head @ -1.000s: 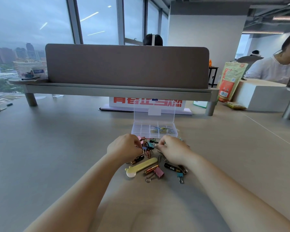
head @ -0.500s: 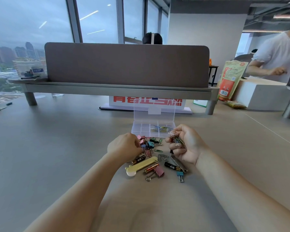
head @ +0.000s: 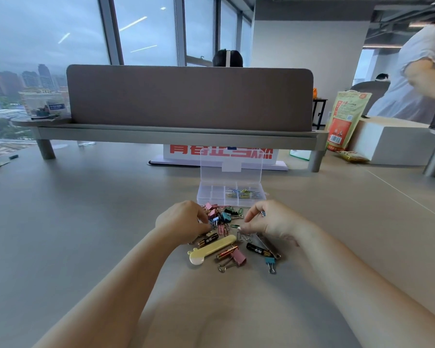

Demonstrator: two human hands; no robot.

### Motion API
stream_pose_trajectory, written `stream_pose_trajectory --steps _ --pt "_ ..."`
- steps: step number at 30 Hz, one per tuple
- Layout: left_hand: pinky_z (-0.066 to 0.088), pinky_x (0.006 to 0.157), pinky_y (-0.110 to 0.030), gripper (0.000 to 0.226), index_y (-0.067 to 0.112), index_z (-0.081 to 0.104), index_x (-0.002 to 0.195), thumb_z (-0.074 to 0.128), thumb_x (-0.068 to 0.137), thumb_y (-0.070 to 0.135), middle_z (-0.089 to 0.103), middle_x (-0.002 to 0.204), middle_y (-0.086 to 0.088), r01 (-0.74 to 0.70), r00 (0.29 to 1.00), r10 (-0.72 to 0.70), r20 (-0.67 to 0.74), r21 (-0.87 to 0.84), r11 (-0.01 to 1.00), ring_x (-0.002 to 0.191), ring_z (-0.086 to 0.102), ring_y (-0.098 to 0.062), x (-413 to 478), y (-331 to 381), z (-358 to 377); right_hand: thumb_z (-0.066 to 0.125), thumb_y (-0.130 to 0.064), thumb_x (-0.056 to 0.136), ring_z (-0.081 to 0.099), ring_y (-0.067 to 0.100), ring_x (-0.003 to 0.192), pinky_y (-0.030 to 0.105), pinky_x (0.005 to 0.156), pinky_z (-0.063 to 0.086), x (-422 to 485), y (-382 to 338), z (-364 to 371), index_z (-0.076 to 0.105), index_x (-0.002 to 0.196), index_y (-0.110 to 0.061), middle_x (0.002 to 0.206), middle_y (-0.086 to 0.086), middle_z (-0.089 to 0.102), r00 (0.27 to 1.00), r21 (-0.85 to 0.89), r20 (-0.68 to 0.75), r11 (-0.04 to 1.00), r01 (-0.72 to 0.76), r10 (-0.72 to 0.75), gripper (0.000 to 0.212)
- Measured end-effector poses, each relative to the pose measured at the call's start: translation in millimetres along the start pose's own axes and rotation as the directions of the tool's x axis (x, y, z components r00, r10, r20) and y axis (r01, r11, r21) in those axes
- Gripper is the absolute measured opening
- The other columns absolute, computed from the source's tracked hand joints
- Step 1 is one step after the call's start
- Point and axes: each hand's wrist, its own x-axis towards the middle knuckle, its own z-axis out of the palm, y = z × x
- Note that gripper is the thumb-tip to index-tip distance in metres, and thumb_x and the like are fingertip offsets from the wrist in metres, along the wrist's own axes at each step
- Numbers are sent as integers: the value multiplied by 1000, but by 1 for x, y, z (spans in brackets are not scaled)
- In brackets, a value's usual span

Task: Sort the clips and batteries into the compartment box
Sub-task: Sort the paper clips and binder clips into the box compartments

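The clear compartment box (head: 206, 197) stands open with its lid up, and coloured paper clips (head: 241, 193) lie in its right cells. In front of it is a pile of binder clips (head: 222, 216). My left hand (head: 183, 221) rests curled on the pile's left side, fingertips among the clips. My right hand (head: 271, 222) is low on the right side, thumb and finger pinching paper clips (head: 240, 229). Black-and-gold batteries (head: 209, 241) (head: 258, 249) lie nearer me, with a pink binder clip (head: 237, 257) and a blue binder clip (head: 270, 262).
A pale yellow oblong case (head: 211, 248) lies among the batteries. Behind the box are a white sign with red characters (head: 176, 153) and a raised shelf with a brown divider panel (head: 189, 96). A person in white stands at the far right (head: 417, 71).
My right hand rose toward the box with paper clips, then came back down onto the right side of the pile. My left hand stayed on the pile. The person at right stood up.
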Motion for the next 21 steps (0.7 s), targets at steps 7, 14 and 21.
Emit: stream_pose_trajectory --steps 7,14,21 --pt "34 47 -21 17 29 70 93 64 85 42 56 64 12 -27 1000 27 0 -31 999 59 55 -7 -1 -1 -2 81 -44 65 52 18 111 28 85 43 4 0 8 66 103 -23 124 -2 59 999 -346 -46 938 3 -20 45" --pt "42 57 -21 17 30 70 101 61 86 28 57 91 13 -46 998 45 38 1 999 74 52 -5 1 -7 -3 71 -28 82 60 12 100 29 87 48 9 3 13 70 87 -27 103 -7 68 994 -321 -81 946 37 -67 6" --pt "50 61 -24 10 31 71 92 66 84 34 60 87 14 -29 1000 29 10 -14 999 75 57 -5 3 -8 0 79 -29 74 54 3 75 24 69 43 0 -1 5 62 67 -29 74 -19 57 996 -315 -46 948 54 -72 18"
